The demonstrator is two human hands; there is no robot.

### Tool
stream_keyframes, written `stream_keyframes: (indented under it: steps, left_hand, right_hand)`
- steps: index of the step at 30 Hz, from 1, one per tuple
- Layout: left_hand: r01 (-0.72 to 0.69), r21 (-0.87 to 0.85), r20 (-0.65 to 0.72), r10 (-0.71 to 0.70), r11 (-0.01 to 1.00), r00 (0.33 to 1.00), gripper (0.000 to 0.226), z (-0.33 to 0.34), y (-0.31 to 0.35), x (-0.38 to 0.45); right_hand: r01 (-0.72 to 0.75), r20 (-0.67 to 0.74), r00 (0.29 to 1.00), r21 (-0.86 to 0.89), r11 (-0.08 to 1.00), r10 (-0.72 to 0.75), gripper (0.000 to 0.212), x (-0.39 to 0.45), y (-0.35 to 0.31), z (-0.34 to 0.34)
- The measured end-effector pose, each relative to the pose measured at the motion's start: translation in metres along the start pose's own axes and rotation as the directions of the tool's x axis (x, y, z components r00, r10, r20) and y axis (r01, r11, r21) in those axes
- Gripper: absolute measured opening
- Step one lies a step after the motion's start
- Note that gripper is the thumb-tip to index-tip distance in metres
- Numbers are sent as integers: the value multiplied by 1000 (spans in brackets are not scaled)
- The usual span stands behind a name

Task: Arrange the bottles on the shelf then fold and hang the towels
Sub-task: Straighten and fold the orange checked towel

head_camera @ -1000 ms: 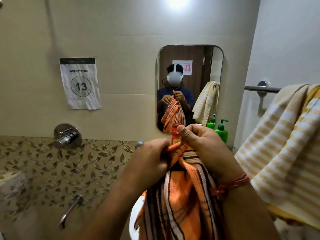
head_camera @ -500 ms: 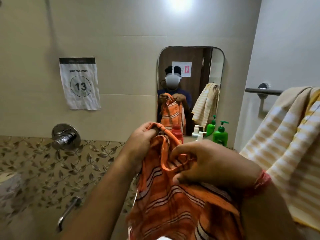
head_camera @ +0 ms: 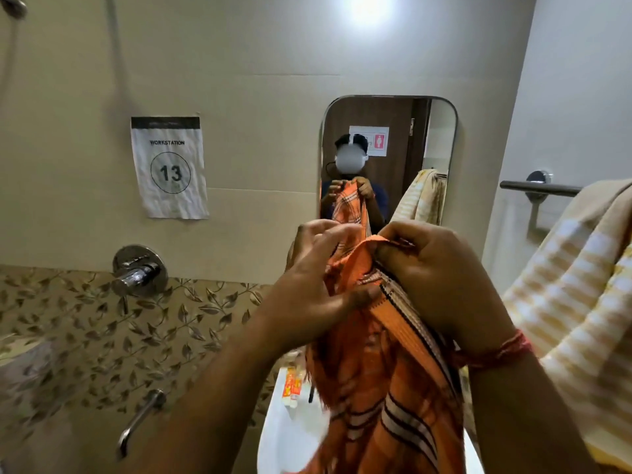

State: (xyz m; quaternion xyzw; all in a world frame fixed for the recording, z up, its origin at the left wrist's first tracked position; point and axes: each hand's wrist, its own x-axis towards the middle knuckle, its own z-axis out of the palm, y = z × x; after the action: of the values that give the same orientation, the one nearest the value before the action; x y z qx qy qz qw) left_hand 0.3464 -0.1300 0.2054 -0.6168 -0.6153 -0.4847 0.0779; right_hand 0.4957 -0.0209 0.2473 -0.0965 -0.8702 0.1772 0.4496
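Observation:
An orange towel (head_camera: 386,381) with dark and white stripes hangs in front of me over the white sink (head_camera: 284,436). My right hand (head_camera: 441,278) pinches its top edge with curled fingers. My left hand (head_camera: 314,285) is just left of it, thumb pressed against the cloth and fingers spread loosely at the upper hem. A yellow and white striped towel (head_camera: 574,302) hangs over the rail (head_camera: 537,188) at the right. The bottles on the shelf are hidden behind my hands and the orange towel.
A mirror (head_camera: 390,155) on the tiled wall reflects me and the towels. A small orange tube (head_camera: 293,388) lies on the sink's edge. A tap valve (head_camera: 138,271) and a spout (head_camera: 140,419) stick out of the wall at the left, below a workstation sign (head_camera: 169,167).
Both hands have come closer together at the towel's top edge. My right hand rose and now grips the hem. The towel hangs narrower and covers the bottles seen half a second ago.

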Motion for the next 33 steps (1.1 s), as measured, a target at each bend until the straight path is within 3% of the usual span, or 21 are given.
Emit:
stream_keyframes:
  steps: [2, 3, 5, 8, 11, 16, 19, 21, 23, 26, 29, 33]
  left_hand:
    - [-58, 76, -148, 69, 995, 987, 20, 4, 1, 5]
    - [-42, 76, -215, 57, 996, 975, 9, 4, 1, 6]
    - [27, 115, -309, 10, 993, 951, 15, 2, -3, 5]
    - [150, 240, -345, -60, 959, 937, 15, -4, -21, 1]
    - [297, 287, -384, -175, 911, 907, 29, -14, -36, -5]
    - [292, 187, -435, -188, 938, 881, 17, -24, -37, -15]
    - [276, 170, -423, -183, 946, 887, 18, -27, -34, -14]
    - [305, 135, -452, -216, 943, 865, 25, -28, -31, -12]
    - [371, -71, -527, -351, 926, 774, 32, -29, -32, -7]
    - [271, -594, -511, -616, 757, 600, 39, -34, -31, 7]
    - [194, -703, -526, -683, 685, 506, 33, -50, -27, 17]
    - [138, -759, -592, -763, 636, 260, 22, -93, -50, 21]
  right_hand:
    - [-5, 11, 1000, 3, 1000, 5, 12, 1, -1, 4]
    - [-13, 2, 1000, -6, 1000, 13, 14, 2, -1, 5]
    - [-32, -38, 999, -25, 999, 31, 16, 3, 1, 6]
    - [-56, -93, 994, -34, 998, 53, 18, 4, 7, 4]
    - [-89, -120, 989, -24, 996, 86, 20, 5, 14, -1]
    - [-146, -52, 989, -105, 984, 141, 21, 7, 33, -3]
    - [-156, -70, 987, -234, 960, 143, 16, 10, 43, -5]
    - [-170, -84, 984, -205, 964, 155, 17, 12, 45, -6]
    - [-200, -33, 979, 36, 979, 202, 18, 11, 46, -4]
    - [-322, 227, 944, 469, 823, 240, 23, 6, 41, 9]
    - [-402, 378, 902, 566, 720, 207, 24, -1, 51, 15]
    - [-503, 538, 822, 537, 677, 184, 35, -19, 83, 9]
